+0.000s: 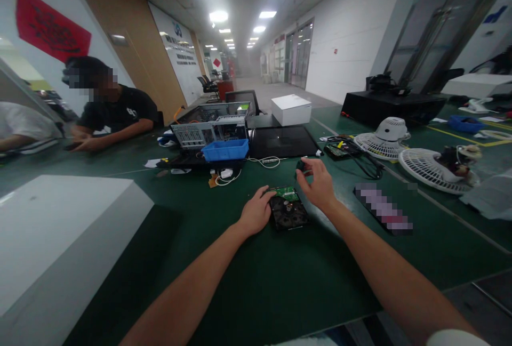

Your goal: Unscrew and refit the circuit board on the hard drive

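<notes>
A hard drive [288, 217] lies on the green table top with its green circuit board facing up. My left hand [256, 211] grips its left edge, fingers reaching onto the board's corner. Above and to the right of the drive, my right hand [317, 182] is raised with thumb and fingers pinched together. Between those fingertips shows a small dark object [300, 165], whose kind I cannot make out. My right hand is apart from the drive.
Ahead stand an open computer case [212, 127], a blue tray [225, 150], a black panel [284, 142] and a white box [291, 109]. Fan parts [384, 138] and a phone-like slab [382, 207] lie right. A white box [68, 239] fills the left; a person [116, 106] sits beyond.
</notes>
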`<state>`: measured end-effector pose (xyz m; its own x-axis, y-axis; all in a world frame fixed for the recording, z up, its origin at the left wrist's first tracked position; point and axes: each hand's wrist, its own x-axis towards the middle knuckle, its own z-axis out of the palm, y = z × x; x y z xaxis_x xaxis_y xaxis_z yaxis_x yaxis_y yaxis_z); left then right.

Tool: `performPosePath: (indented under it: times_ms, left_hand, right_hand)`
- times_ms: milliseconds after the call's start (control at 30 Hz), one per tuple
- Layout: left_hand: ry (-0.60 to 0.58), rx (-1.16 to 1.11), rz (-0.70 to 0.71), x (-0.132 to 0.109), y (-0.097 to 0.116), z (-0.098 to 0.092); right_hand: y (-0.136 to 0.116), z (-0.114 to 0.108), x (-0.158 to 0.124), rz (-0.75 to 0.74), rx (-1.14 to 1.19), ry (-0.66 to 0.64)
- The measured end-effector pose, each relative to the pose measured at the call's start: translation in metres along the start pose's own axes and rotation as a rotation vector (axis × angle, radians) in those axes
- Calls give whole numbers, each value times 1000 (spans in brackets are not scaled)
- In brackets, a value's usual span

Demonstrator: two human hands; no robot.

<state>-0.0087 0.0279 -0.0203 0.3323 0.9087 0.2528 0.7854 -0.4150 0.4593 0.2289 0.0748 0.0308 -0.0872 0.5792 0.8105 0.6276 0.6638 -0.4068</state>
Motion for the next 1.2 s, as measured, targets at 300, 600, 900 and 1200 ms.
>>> performPosePath:
  times_ms: [300, 600, 900, 1200]
  left_hand:
    - [-5, -2, -8, 0, 1, -1]
    - [-13, 3, -6, 0, 1, -2]
    - [-1, 8, -2, 0, -1, 1]
    - [-10, 0, -8, -1, 2, -3]
  right_hand:
    - [2, 3, 1, -8, 56, 63]
    - [1, -1, 2, 1, 1, 39]
    - [0, 0, 0, 15, 10, 26]
    - [-4, -4, 1, 38, -13, -26]
